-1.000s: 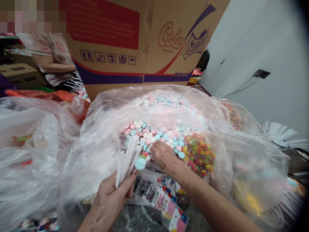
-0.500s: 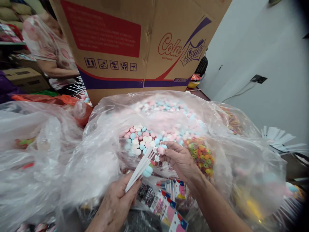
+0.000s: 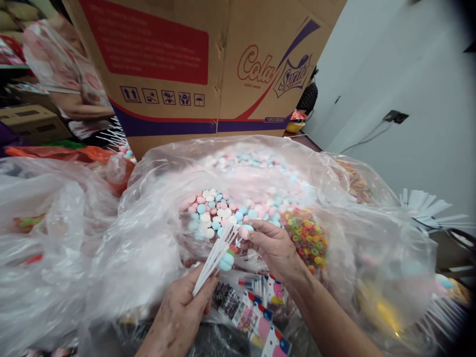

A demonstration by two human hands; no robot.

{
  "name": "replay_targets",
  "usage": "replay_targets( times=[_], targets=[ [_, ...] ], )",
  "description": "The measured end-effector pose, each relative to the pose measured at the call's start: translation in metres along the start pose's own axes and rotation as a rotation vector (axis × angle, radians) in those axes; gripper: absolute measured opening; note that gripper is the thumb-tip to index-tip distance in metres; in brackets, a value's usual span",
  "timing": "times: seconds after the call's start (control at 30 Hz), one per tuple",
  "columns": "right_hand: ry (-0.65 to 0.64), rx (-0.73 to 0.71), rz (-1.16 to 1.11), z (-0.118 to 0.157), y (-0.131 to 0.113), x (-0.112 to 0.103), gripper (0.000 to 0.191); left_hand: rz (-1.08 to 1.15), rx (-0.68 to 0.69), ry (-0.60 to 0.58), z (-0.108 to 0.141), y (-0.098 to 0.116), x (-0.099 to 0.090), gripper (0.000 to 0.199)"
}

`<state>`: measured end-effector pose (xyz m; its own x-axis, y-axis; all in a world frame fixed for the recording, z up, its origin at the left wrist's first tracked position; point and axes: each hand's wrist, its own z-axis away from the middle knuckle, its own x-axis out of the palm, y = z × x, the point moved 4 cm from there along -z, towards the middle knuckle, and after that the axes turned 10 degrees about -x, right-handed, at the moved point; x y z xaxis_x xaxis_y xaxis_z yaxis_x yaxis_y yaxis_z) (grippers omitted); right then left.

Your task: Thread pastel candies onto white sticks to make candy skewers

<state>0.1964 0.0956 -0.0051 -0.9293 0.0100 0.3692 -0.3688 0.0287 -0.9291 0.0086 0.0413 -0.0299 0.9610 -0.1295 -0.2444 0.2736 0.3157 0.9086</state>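
Observation:
My left hand (image 3: 182,308) is closed around a bundle of thin white sticks (image 3: 211,263) that slant up and to the right. Pale blue candies (image 3: 226,260) and a bit of red and green show beside the sticks. My right hand (image 3: 273,248) pinches pink and blue candies (image 3: 244,231) between thumb and fingers, close to the stick tips; whether they touch the tips is hard to tell. Behind both hands lies an open clear plastic bag (image 3: 148,198) with pink, white and blue round candies (image 3: 223,210). Small colourful ring candies (image 3: 307,235) sit to the right.
A large cardboard box (image 3: 178,64) stands behind the bag. Printed packets (image 3: 253,317) lie below my hands. More plastic bags (image 3: 55,238) spread at left. White strips (image 3: 424,206) fan out at right, near the wall (image 3: 420,84). Another person (image 3: 63,74) is at the upper left.
The whole view has shifted slightly. My right hand has brought the pinched candies a little closer to the stick tips. My left hand keeps its hold on the sticks.

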Motion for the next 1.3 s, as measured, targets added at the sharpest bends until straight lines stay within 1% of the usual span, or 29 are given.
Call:
replay_targets(
  times=[0.13,0.2,0.27,0.3,0.4,0.5,0.57,0.63,0.73,0.9,1.03,1.1,1.17,1.2,1.23,1.3],
  targets=[
    [-0.013,-0.088,0.211,0.001,0.005,-0.008,0.025,-0.044,0.014,-0.028,0.001,-0.002,0.006,0.038],
    [-0.014,-0.161,0.356,0.002,0.007,-0.012,0.025,-0.043,0.029,-0.004,0.003,-0.003,0.009,0.042],
    [-0.025,-0.238,0.491,0.004,0.007,-0.013,0.024,-0.014,0.034,0.027,0.004,-0.004,0.012,0.041],
    [-0.038,-0.274,0.552,0.004,0.006,-0.013,0.024,0.006,0.036,0.037,0.004,-0.005,0.013,0.04],
    [-0.104,-0.388,0.73,0.007,-0.002,-0.007,0.026,0.031,0.028,0.02,0.004,-0.006,0.016,0.038],
    [-0.189,-0.548,0.896,0.01,-0.012,0.0,0.028,-0.003,0.022,-0.015,0.003,-0.006,0.015,0.041],
    [-0.244,-0.644,0.969,0.011,-0.015,0.004,0.03,-0.035,0.025,-0.028,0.003,-0.005,0.012,0.041],
    [-0.279,-0.691,1.011,0.013,-0.014,0.007,0.031,-0.059,0.027,-0.024,0.003,-0.003,0.009,0.041],
    [-0.311,-0.714,1.047,0.019,-0.011,0.011,0.03,-0.076,0.019,-0.015,0.004,0.0,0.006,0.039],
    [-0.404,-0.701,1.101,0.028,-0.008,0.022,0.028,-0.084,0.009,-0.025,0.003,0.003,0.008,0.037],
    [-0.487,-0.688,1.074,0.029,-0.008,0.027,0.031,-0.039,0.009,0.003,0.002,0.0,0.004,0.033],
    [-0.505,-0.659,1.051,0.028,-0.011,0.028,0.032,-0.013,0.014,0.016,0.002,0.0,0.002,0.033],
    [-0.493,-0.61,1.046,0.03,-0.016,0.027,0.034,0.023,0.015,0.01,0.002,0.002,0.001,0.034],
    [-0.463,-0.584,1.058,0.033,-0.02,0.026,0.037,0.062,0.014,0.005,0.002,0.003,0.001,0.035],
    [-0.411,-0.568,1.081,0.038,-0.025,0.023,0.042,0.114,0.012,0.004,0.001,0.004,0.001,0.035],
    [-0.251,-0.596,1.147,0.055,-0.037,0.015,0.053,0.237,0.007,0.023,0.001,0.007,-0.001,0.035]
  ],
)
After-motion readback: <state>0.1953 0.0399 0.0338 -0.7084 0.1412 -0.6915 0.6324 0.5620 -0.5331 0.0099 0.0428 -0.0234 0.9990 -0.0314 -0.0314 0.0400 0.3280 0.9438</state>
